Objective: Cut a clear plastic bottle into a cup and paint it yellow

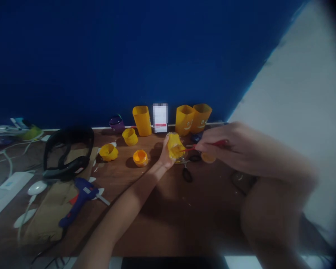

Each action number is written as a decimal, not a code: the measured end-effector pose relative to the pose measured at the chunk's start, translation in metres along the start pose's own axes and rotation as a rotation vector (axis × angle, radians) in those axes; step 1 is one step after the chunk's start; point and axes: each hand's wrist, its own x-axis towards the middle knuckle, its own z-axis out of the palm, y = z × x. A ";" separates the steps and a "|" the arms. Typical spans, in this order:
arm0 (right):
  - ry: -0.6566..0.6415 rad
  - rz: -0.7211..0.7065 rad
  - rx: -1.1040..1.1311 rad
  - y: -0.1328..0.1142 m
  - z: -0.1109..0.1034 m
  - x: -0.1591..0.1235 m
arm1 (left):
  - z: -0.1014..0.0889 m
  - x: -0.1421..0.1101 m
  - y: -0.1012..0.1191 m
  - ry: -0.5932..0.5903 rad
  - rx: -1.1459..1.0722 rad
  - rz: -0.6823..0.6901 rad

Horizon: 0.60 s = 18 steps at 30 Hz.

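Observation:
My left hand (164, 157) reaches out over the wooden floor (168, 209) and grips a small clear cup (175, 146) coated in yellow paint, tilted toward me. My right hand (221, 144) is pinched on a red-handled brush (201, 146) whose tip lies against the yellow cup. An open pot of orange-yellow paint (140, 157) stands just left of my left hand. Black scissors (188, 170) lie right under the cup.
Three tall yellow cups (142, 120) (184, 119) (201, 117) stand along the blue wall, with smaller yellow pieces (130, 136) (108, 152) in front. A blue glue gun (80, 200) lies on cardboard (49, 213) at left, beside black headphones (68, 153). Cables and a white power strip (8, 186) sit far left.

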 end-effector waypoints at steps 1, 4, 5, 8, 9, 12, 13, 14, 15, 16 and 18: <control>0.016 -0.021 0.006 -0.001 -0.002 -0.004 | -0.001 0.000 0.000 0.002 0.010 0.004; 0.060 -0.074 0.034 -0.003 -0.006 -0.012 | 0.000 -0.001 0.000 0.032 0.032 0.019; 0.076 -0.076 0.038 -0.004 -0.007 -0.014 | 0.000 -0.001 0.001 0.041 0.032 0.024; 0.108 -0.057 0.031 -0.006 -0.006 -0.012 | 0.002 -0.002 0.002 0.047 0.014 0.009; 0.097 -0.048 0.024 -0.006 -0.004 -0.009 | 0.002 -0.002 0.002 0.040 0.005 0.001; 0.014 -0.015 0.004 -0.004 0.003 0.003 | 0.002 -0.001 0.002 0.023 -0.008 0.003; -0.014 -0.006 0.000 -0.002 0.005 0.007 | 0.002 -0.001 0.001 0.019 -0.008 0.011; -0.032 -0.004 -0.003 -0.001 0.007 0.010 | 0.002 0.000 0.001 0.016 -0.010 0.018; -0.040 -0.005 -0.006 0.000 0.008 0.012 | 0.001 0.000 0.001 0.013 -0.014 0.021; -0.043 -0.005 -0.008 0.001 0.009 0.012 | 0.001 0.000 0.001 0.009 -0.020 0.020; -0.014 -0.011 0.004 0.001 0.008 0.009 | 0.001 -0.001 0.002 0.007 -0.032 0.003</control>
